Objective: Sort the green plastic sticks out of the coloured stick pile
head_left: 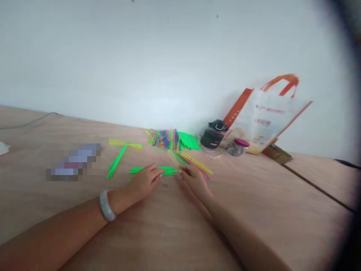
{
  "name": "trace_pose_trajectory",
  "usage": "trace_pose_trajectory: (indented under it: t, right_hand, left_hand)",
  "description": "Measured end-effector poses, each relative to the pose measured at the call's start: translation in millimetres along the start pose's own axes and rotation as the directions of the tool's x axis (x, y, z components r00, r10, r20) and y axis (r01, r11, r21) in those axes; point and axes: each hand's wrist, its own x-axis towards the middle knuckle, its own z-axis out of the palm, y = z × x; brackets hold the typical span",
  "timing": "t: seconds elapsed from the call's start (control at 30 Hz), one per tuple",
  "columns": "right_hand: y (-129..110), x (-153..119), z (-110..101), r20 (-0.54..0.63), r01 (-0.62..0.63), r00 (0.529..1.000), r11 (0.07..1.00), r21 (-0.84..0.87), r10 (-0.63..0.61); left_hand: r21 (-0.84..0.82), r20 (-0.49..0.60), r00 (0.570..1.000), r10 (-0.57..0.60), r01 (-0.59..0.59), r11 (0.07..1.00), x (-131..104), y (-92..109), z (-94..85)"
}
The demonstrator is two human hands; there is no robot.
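Thin bright green sticks (166, 168) lie in a loose row crosswise on the table. My left hand (146, 181) rests over their middle, its fingers pressed together on them. At their right end is my right hand (194, 178), thumb and fingertips closed together against the stick ends. Just beyond it lie yellow, green and pink sticks (201, 163), fanned out at a slant. To the left, a bundle of green sticks (117, 162) points toward a crossed yellow-green bundle (125, 143). My palms hide some of the sticks.
Multicoloured sticks (163, 139) and a green pile (188, 140) sit near the wall. A black-lidded bottle (213, 135), a jar with a magenta lid (238, 147) and a shopping bag (265, 120) stand at the right. A blurred-out flat item (75, 160) lies left on the table (158, 233).
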Motion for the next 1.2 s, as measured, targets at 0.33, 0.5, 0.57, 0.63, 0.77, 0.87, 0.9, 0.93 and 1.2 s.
trace_pose_trajectory:
  t: [0.33,0.5,0.57,0.63,0.77,0.87,0.9,0.93,1.2]
  right_hand:
    - [1,-8,13,-0.053,0.081,0.995,0.996,-0.033,-0.083]
    - [-5,-16,17,-0.056,0.164,0.983,0.97,-0.177,-0.176]
    - [-7,-18,19,-0.049,0.188,0.979,0.963,-0.192,-0.2]
    - [-7,-18,21,-0.053,0.199,0.976,0.964,-0.178,-0.212]
    - [-1,-13,22,-0.069,0.127,0.989,0.987,-0.1,-0.134]
    - [1,-12,22,-0.07,0.08,0.994,0.996,-0.03,-0.082]
    - [1,-12,22,-0.068,0.076,0.995,0.997,-0.013,-0.077]
    - [0,-13,22,-0.069,0.075,0.995,0.997,0.001,-0.075]
    - [-6,-14,22,-0.077,0.022,0.997,0.996,0.082,-0.016]
  left_hand:
    - [0.051,0.012,0.999,-0.03,0.029,0.998,-2,1,3.6]
    - [0.063,0.031,0.999,-0.031,0.029,0.998,-2,7,4.1]
    - [0.049,0.054,0.998,-0.021,0.018,0.999,-2,11,3.8]
    - [0.049,0.073,0.997,-0.02,0.016,0.999,-2,15,3.4]
    - [0.083,0.067,0.997,-0.032,0.026,0.996,-2,17,2.8]
    - [0.091,0.067,0.997,-0.036,0.03,0.995,-2,16,2.8]
    - [0.09,0.069,0.997,-0.036,0.03,0.995,-2,15,2.8]
    - [0.089,0.071,0.997,-0.034,0.028,0.996,-2,15,2.8]
    - [0.099,0.074,0.997,-0.025,0.018,0.995,-3,16,2.1]
